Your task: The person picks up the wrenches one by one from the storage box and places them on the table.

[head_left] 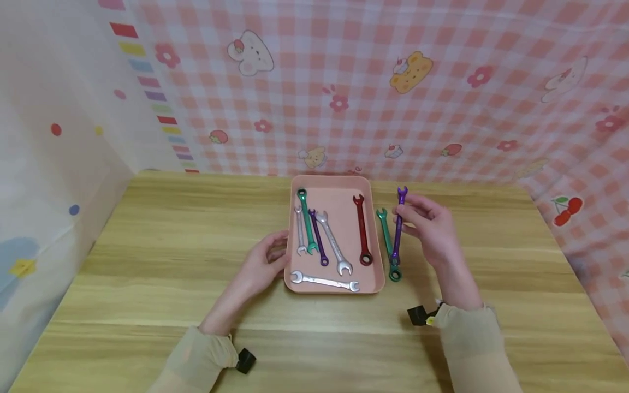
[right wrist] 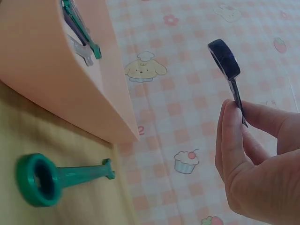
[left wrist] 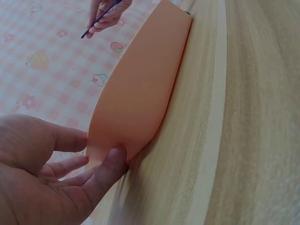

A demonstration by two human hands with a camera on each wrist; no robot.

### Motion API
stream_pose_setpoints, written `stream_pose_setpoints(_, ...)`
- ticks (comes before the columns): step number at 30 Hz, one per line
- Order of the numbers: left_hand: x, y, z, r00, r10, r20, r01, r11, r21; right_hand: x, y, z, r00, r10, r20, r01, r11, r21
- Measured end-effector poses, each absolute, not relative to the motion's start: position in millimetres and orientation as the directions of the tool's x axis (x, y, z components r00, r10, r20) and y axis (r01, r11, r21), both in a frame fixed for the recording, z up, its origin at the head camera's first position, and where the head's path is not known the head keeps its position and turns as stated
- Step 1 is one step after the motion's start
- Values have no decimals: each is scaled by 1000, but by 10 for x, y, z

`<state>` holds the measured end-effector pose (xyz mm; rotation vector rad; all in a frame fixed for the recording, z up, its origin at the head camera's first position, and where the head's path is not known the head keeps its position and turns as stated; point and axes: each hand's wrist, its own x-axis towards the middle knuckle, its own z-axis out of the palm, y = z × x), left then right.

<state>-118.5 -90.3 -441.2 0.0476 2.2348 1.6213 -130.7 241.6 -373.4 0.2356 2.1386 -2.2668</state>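
Observation:
Between thumb and fingers, my right hand point(head_left: 434, 226) pinches a purple combination wrench point(head_left: 398, 234), its open end up and its ring end down. In the right wrist view the wrench's ring point(right wrist: 225, 60) rises clear above the fingertips. Below it, a green combination wrench point(head_left: 385, 232) lies on the table just right of the pink tray point(head_left: 375, 284). My left hand point(head_left: 262, 265) rests at the tray's left side; thumb and fingertips touch the outer wall point(left wrist: 136, 89) without curling round it. Inside the tray, a red wrench point(head_left: 362, 229) lies apart on the right.
Also in the tray are a green wrench point(head_left: 308, 221), a smaller purple wrench point(head_left: 318, 237) and several silver wrenches, one point(head_left: 325, 281) lying crosswise near the front. A pink checked cloth point(head_left: 319, 109) hangs behind the wooden table point(head_left: 196, 229), close to the tray's back rim.

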Motion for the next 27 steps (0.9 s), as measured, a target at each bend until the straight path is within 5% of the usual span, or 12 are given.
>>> stream_pose_setpoints(27,-1173,-906,-4397,-929,258,-267,-170,344,924,-1355,2894,-3913,-988,89,-129,130,3,-992)
